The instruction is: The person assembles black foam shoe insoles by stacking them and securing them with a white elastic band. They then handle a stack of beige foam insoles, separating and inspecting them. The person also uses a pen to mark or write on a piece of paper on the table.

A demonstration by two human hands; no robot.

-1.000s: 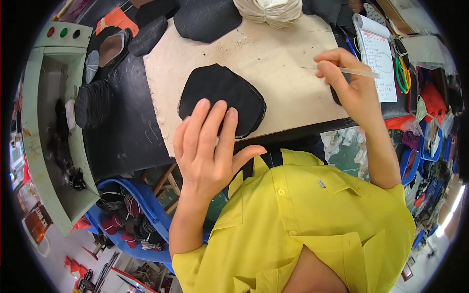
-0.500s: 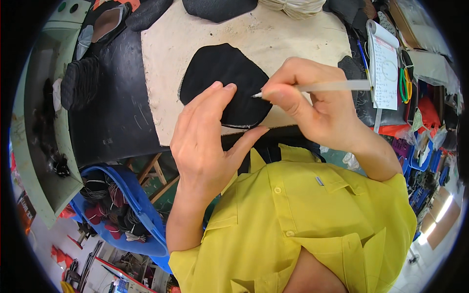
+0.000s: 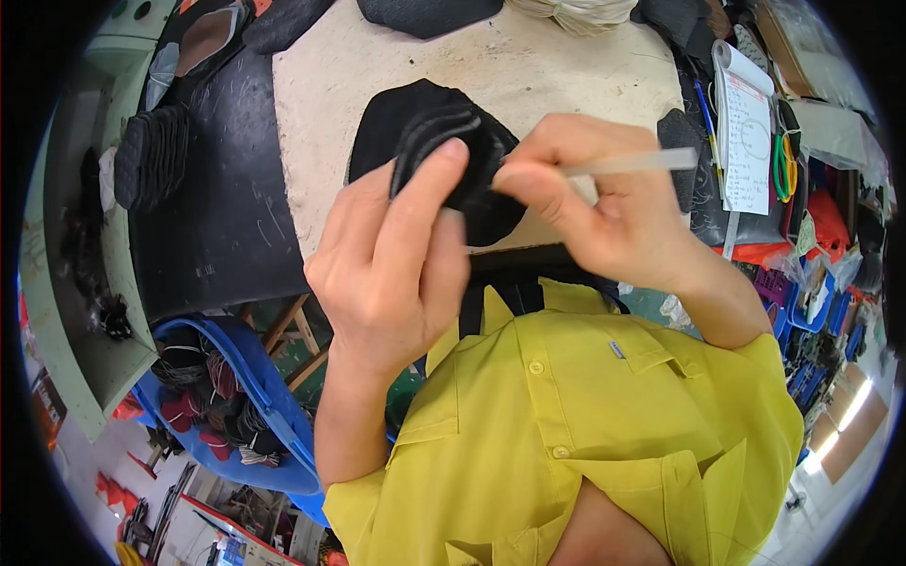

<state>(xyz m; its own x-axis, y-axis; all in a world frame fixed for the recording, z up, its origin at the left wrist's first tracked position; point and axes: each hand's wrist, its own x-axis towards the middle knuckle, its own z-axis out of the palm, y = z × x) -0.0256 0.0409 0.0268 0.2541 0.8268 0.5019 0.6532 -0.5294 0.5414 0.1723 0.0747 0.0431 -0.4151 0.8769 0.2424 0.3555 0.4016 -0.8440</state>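
Note:
A stack of black fabric pieces with rounded, angled outlines lies on the pale board. My left hand pinches the upper layer at its left side, and that layer is curled up and blurred by motion. Between thumb and fingers, my right hand grips a slim pen with a whitish translucent barrel. Its tip is hidden or smeared near the right edge of the fabric. The fingertips of the right hand are close to that edge; whether they touch it I cannot tell.
Beneath the work is a pale board on a black tabletop. A stack of black pieces stands at left, a bundle of cream cord at the back. A notepad and scissors lie right. A blue bin stands lower left.
My left hand has gone from resting on the black fabric to curling up its upper layer. The pen in my right hand has shifted slightly left, its tip no longer plainly visible.

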